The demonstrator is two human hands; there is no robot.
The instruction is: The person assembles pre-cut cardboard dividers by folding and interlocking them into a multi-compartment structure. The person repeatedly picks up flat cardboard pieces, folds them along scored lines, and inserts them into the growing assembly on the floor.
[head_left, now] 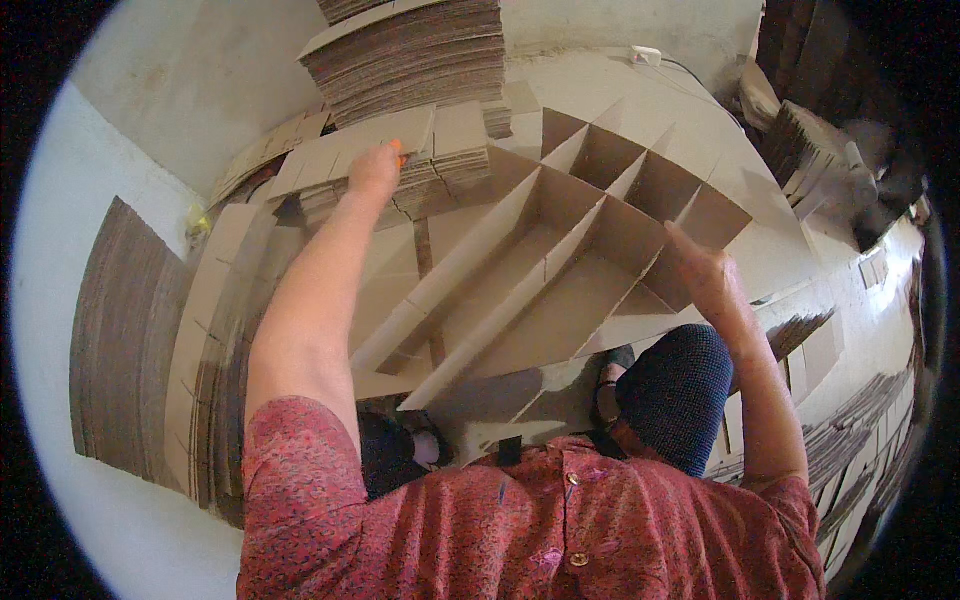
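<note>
A partly slotted cardboard divider [570, 215] spreads across the work surface in front of me, its long upright strips fanning toward my knees and crossed by panels at the far end. At the divider's right side, my right hand [703, 268] is closed on the edge of a panel, index finger along it. My left hand [376, 170] reaches over a stack of flat cardboard strips [460, 145] at the far left. Its fingers are curled, with something orange [402, 158] at the fingertips; what they grip is hidden.
A tall cardboard stack [410, 65] rises at the back. More cardboard pieces [125, 340] stand along the left wall. Several slotted strips [850, 440] lie at the lower right. A white socket box [645, 56] with a cable sits at the back. My knee [680, 400] is close under the divider.
</note>
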